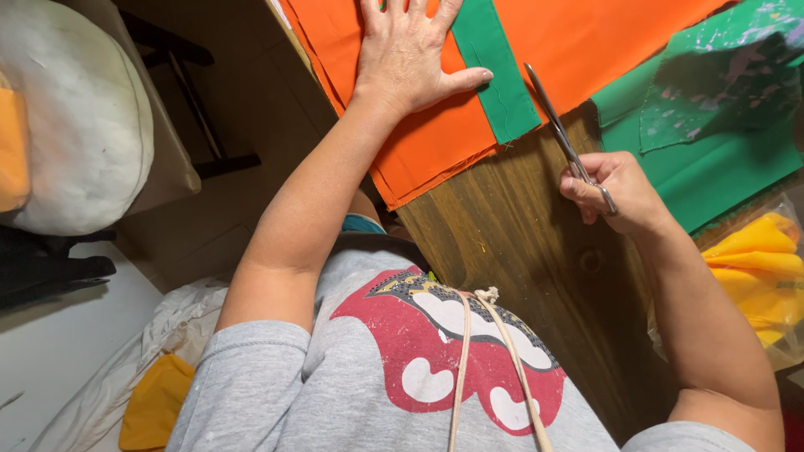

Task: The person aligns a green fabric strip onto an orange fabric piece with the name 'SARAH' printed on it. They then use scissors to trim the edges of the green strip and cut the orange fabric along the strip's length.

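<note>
View from above, looking down a person's chest in a grey printed shirt to a dark brown wooden table [519,243] with visible grain. Beyond the table's left edge lies a brown floor with the dark legs of a stand, a large white rounded cushion [79,117] at far left, and pale bags with a yellow cloth near the person's left elbow.

The left hand [410,50] lies flat, palm down, fingers spread and thumb stretched out to the right, pressing on a sheet of orange fabric [435,146] that covers the far part of the table. Its fingertips run out of the top of the view. Just right of the thumb, touching it, a green fabric strip [498,71] lies along the orange sheet, its near end stopping short of the orange edge.

The right hand [615,188] is curled shut around the handles of a pair of metal scissors [561,130], fingers through the loops. The blades point up and away from the hand, toward the green strip, and look pressed together; the tip sits just beside the strip's right edge, over orange cloth.

To the right of this hand lies a wider piece of green cloth [720,167] with a speckled patterned piece on top. Nearer the forearm sits a clear bag of yellow material [762,268]
</note>
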